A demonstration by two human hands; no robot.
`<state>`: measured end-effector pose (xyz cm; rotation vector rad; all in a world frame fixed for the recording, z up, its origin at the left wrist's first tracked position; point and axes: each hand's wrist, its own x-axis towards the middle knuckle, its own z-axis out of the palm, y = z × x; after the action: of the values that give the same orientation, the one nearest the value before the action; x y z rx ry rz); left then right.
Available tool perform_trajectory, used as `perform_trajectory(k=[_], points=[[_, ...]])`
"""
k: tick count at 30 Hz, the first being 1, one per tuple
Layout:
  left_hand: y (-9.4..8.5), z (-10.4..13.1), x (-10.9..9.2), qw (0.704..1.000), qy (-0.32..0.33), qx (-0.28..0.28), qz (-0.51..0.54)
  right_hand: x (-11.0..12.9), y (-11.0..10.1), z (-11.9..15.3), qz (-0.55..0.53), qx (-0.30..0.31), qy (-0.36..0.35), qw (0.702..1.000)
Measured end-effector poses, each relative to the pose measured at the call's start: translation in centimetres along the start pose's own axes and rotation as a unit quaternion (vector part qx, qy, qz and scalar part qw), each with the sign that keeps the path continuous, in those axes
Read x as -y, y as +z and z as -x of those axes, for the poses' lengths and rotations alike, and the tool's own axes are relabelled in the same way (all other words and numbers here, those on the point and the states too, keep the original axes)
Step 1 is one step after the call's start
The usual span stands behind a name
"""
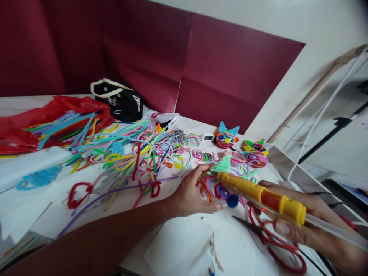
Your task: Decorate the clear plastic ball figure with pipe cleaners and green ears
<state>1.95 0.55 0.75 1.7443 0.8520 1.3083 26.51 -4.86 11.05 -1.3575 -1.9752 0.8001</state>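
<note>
My right hand (307, 218) grips a yellow glue gun (261, 195) with a clear glue stick (335, 228) at its back end. The gun's nozzle points left and sits close to a green pipe-cleaner triangle (222, 164). Below that triangle, my left hand (188, 193) curls round a round pipe-cleaner figure (211, 188) in pink, orange and purple. A dark blue pompom (232, 201) shows on the figure's front. Whether the nozzle touches the figure, I cannot tell. Red-handled scissors (283, 245) lie beneath my right hand, partly hidden.
Loose pipe cleaners (129, 149) cover the table's left and middle, spilling from a red plastic bag (83, 105). Two colourful figures, one with blue ears (227, 136), stand at the back right. A black pouch (122, 101) leans by the maroon backdrop (143, 50). White paper (181, 245) lies in front.
</note>
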Motion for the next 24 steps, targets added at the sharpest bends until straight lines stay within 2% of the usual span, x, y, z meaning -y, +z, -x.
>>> perform_trajectory(k=[6, 11, 15, 24], points=[[0.0, 0.0, -0.2, 1.0, -0.005, 0.003, -0.001, 0.8, 0.2, -0.2, -0.013, 0.019, -0.009, 1.0], [0.0, 0.0, 0.0, 1.0, 0.0, 0.004, -0.002, 0.6, 0.0, -0.5, -0.001, 0.035, -0.056, 0.998], [0.0, 0.0, 0.1, 1.0, 0.003, 0.005, -0.004, 0.9, 0.3, -0.4, -0.015, 0.01, -0.028, 0.999], [0.0, 0.0, 0.1, 1.0, 0.005, 0.004, -0.008, 1.1, 0.4, -0.2, -0.028, 0.011, -0.015, 0.999]])
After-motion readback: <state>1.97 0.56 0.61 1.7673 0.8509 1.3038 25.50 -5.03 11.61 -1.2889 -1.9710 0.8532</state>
